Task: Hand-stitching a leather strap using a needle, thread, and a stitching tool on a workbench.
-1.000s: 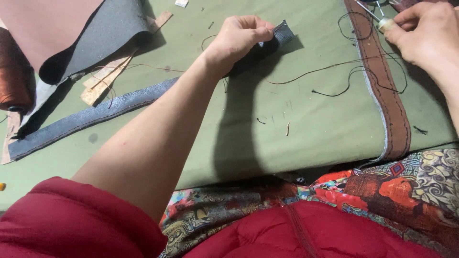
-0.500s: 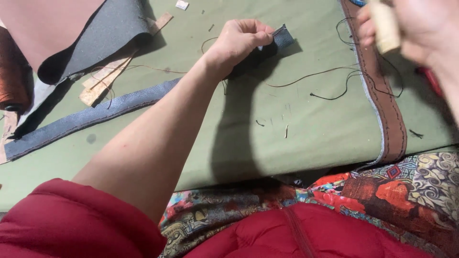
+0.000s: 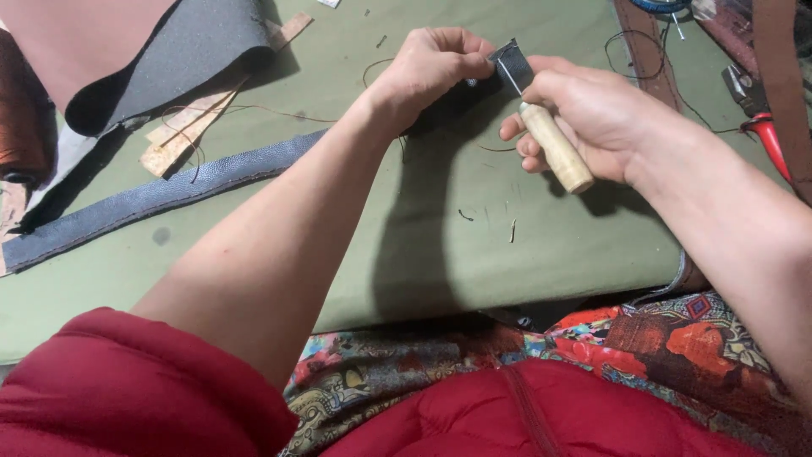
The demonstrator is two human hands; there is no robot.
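1. Head view: a dark leather strip [image 3: 511, 61] is pinched by the closed fingers of the left hand [image 3: 427, 72], above the green mat [image 3: 474, 245].
2. A wooden-handled awl [image 3: 554, 145] is gripped in the closed right hand [image 3: 592, 118], its metal tip touching the strip.
3. Red-handled pliers [image 3: 765, 127] are seen right of the strip.

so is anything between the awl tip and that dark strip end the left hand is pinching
Nothing visible. The right hand holds the wooden-handled awl with its metal tip right at the dark strip end pinched by the left hand. Only loose thread scraps lie on the green mat below, clear of the tip.
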